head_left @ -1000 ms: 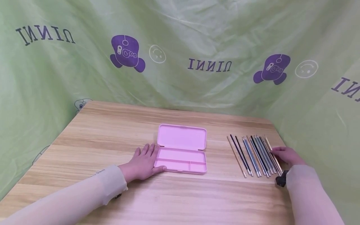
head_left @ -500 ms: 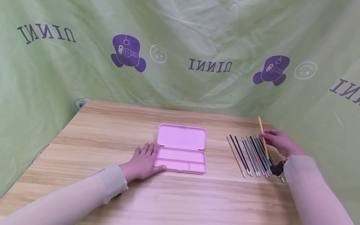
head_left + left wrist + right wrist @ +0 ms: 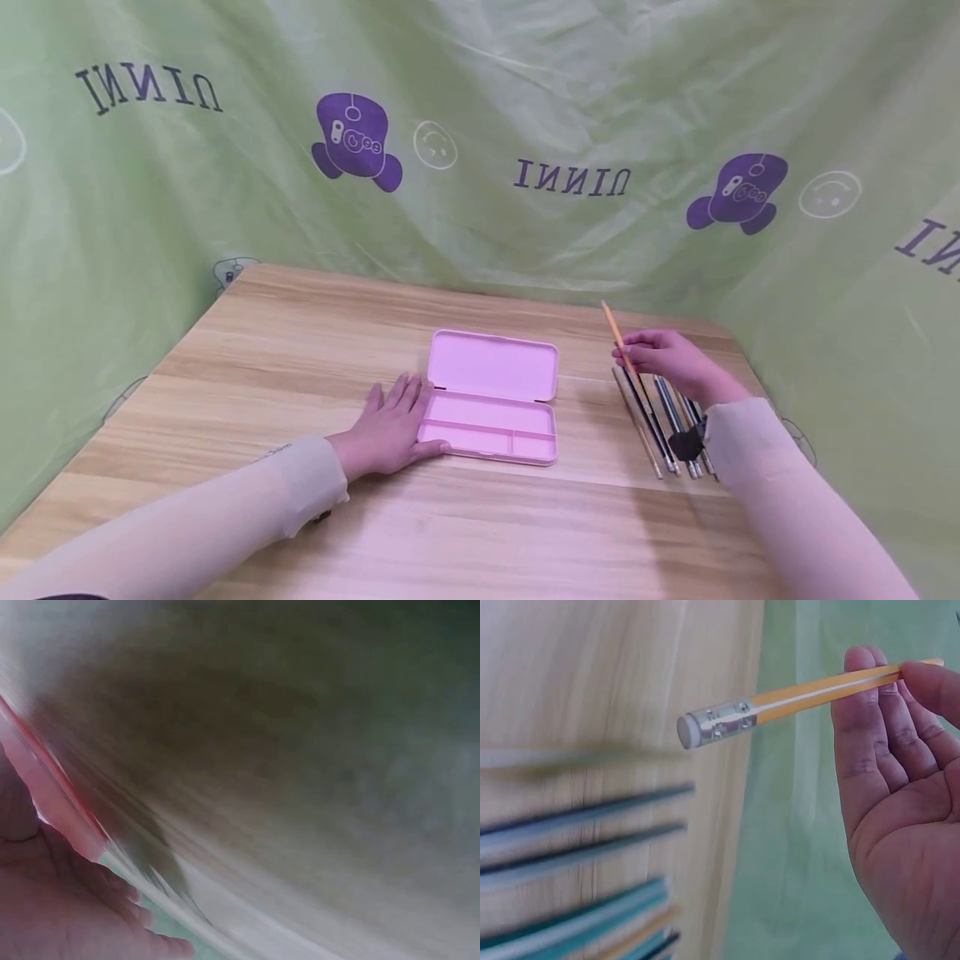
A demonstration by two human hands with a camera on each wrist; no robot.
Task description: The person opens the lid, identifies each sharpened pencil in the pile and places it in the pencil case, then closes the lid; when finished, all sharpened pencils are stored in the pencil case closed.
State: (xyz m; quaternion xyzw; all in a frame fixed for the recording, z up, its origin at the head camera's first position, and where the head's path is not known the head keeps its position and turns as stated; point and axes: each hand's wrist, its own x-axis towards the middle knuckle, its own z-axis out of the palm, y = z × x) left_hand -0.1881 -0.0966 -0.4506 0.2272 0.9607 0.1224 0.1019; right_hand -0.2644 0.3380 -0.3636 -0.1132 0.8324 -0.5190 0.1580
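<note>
Between thumb and fingertips my right hand (image 3: 671, 360) pinches a yellow pencil (image 3: 825, 691), raised over the row of pencils. Its white eraser and metal band show clearly in the right wrist view, pointing away from the palm. Several more pencils (image 3: 637, 421), dark, blue and natural wood, lie side by side on the table below, partly covered by my right hand and sleeve. My left hand (image 3: 386, 425) lies flat with fingers spread against the left side of a pink pencil case (image 3: 491, 402). The case stands unlatched, lid folded back, with three compartments showing.
The wooden table (image 3: 300, 350) carries the case in the middle and the pencils at the right. A green printed cloth (image 3: 465, 242) hangs behind the table and along both sides.
My right hand has picked the yellow pencil up from the right end of the row and carried it left above the others. The left hand stays at the case.
</note>
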